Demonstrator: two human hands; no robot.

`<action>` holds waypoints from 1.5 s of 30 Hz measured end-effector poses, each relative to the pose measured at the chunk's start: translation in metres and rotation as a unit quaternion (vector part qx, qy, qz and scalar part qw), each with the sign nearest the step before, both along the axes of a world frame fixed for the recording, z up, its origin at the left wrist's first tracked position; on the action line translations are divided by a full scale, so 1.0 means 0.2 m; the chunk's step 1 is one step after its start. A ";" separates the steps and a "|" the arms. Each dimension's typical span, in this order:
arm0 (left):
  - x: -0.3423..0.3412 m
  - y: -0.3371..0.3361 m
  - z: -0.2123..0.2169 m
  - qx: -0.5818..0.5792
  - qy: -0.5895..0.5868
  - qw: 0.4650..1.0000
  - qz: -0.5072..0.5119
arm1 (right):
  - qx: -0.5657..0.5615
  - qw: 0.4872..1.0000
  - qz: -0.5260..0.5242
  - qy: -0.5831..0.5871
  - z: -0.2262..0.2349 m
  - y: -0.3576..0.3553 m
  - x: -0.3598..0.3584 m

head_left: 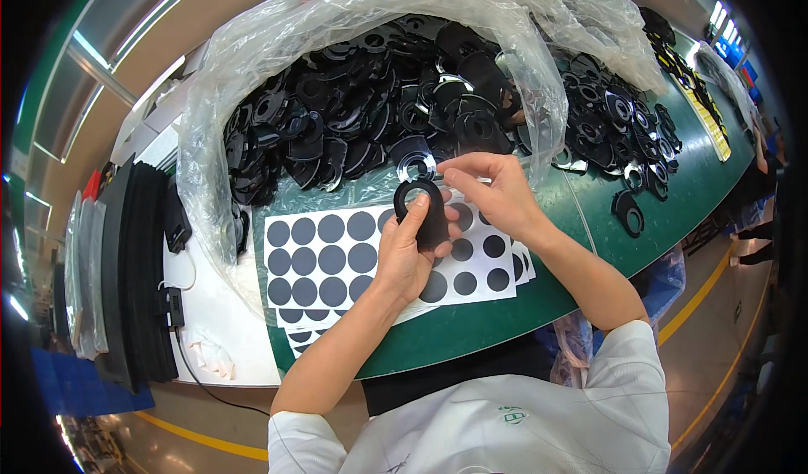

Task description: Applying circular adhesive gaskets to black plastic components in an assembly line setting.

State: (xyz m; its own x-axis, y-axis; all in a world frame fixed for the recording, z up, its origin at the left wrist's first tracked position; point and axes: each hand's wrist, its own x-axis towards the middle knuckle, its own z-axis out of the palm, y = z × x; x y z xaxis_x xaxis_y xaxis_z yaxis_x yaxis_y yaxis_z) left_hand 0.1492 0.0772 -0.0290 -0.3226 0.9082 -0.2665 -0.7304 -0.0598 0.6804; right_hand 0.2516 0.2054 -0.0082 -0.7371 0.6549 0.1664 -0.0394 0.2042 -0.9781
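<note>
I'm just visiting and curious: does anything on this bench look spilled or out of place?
Mostly no. One black plastic part lies alone on the green table, apart from the heap beside the clear bag. The sticker sheets sit slightly fanned, not squared.

You stand at a long green surface (589, 221) that curves away to the upper right. The floor (715, 339) below is tan with yellow lines (699, 297). Bright strip lights (722, 19) glow at the far end, and a blue mat (80, 386) lies lower left.

White short-sleeved shirt (539, 415), small green emblem on the chest, bare forearms, bare fingers (471, 164)
</note>
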 end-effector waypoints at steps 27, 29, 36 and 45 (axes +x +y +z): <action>0.08 0.00 0.03 -0.067 0.161 0.985 -0.005 | 0.031 0.999 0.016 -0.033 0.04 -0.02 0.02; 0.08 0.01 0.04 -0.073 0.163 0.984 -0.008 | 0.039 0.997 0.007 -0.074 0.05 -0.02 0.02; 0.07 0.00 0.04 -0.067 0.197 0.976 -0.064 | 0.139 0.983 -0.020 -0.118 0.07 -0.01 0.04; 0.02 -0.01 0.03 -0.060 0.142 0.979 -0.131 | 0.246 0.958 -0.006 -0.147 0.08 0.03 0.06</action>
State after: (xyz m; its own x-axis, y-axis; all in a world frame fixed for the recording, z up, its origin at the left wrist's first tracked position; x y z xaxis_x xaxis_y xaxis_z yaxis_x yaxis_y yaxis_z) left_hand 0.1538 0.0753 -0.0231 -0.1597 0.9374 -0.3094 -0.4900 0.1968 0.8492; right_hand 0.2626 0.2120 0.0069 -0.7921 0.5594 0.2442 0.2279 0.6422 -0.7319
